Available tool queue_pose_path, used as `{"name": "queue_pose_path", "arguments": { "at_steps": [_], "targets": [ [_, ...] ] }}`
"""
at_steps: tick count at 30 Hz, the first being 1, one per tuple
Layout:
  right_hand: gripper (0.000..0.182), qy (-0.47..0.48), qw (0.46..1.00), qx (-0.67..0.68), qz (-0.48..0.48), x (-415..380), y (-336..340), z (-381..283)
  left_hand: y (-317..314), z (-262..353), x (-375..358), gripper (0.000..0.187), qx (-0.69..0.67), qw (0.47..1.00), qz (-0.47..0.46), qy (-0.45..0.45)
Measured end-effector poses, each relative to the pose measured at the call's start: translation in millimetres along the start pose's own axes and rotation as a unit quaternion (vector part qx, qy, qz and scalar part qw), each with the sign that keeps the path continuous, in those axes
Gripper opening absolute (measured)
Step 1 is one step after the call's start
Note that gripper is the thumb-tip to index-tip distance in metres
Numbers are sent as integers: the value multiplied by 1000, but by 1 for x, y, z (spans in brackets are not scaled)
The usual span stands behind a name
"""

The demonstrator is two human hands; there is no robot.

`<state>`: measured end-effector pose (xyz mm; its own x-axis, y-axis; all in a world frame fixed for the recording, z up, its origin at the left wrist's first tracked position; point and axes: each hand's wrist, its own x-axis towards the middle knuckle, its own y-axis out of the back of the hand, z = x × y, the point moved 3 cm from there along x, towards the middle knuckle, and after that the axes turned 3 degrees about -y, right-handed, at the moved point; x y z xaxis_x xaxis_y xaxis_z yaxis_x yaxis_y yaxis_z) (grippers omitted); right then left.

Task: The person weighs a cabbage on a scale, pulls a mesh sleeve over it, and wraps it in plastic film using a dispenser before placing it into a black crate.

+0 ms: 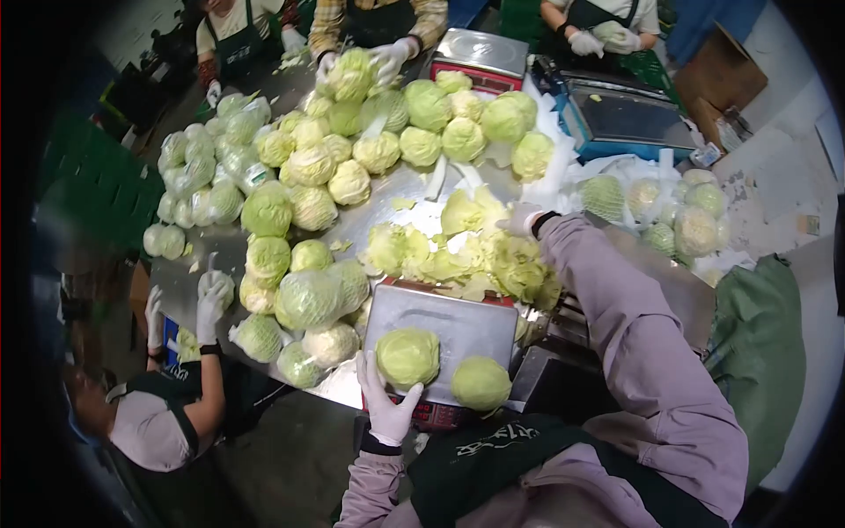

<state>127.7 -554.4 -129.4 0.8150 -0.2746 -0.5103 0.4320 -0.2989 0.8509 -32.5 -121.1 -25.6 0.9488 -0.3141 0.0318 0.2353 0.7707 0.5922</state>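
Observation:
My left hand (385, 407), in a white glove, cups the lower left side of a green cabbage (407, 358), thumb and fingers spread round it. That cabbage rests on the metal pan of a scale (442, 313). A second cabbage (481, 383) sits at the pan's near right corner, touched by neither hand. My right hand (523, 219), also gloved, is stretched forward to the right edge of a heap of loose cabbage leaves (466, 251). Its fingers look bent together against the leaves; what they hold, if anything, is hidden.
Many cabbages (310, 165) and net-wrapped ones (310, 297) cover the table's left and far side. Bagged cabbages (700, 216) lie at right. Two more scales (480, 55) (625, 114) stand at the back. Several co-workers stand around; one person's gloved hand (211, 304) is at left.

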Motion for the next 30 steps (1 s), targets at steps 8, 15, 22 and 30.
{"name": "queue_pose_path", "arguments": {
  "at_steps": [8, 15, 22, 30],
  "targets": [
    [40, 22, 914, 241, 326, -101, 103, -1, 26, 9, -13, 71, -56, 992, 111, 31],
    [15, 239, 577, 768, 141, -305, 128, -9, 14, 46, -43, 39, -283, 955, 84, 39],
    [17, 211, 753, 605, -150, -384, -8, -51, -55, 94, -85, 10, -537, 809, -212, 111],
    [26, 101, 601, 785, -111, -415, -115, -52, -87, 102, -126, 16, -529, 809, -249, 61]
  ]
}}
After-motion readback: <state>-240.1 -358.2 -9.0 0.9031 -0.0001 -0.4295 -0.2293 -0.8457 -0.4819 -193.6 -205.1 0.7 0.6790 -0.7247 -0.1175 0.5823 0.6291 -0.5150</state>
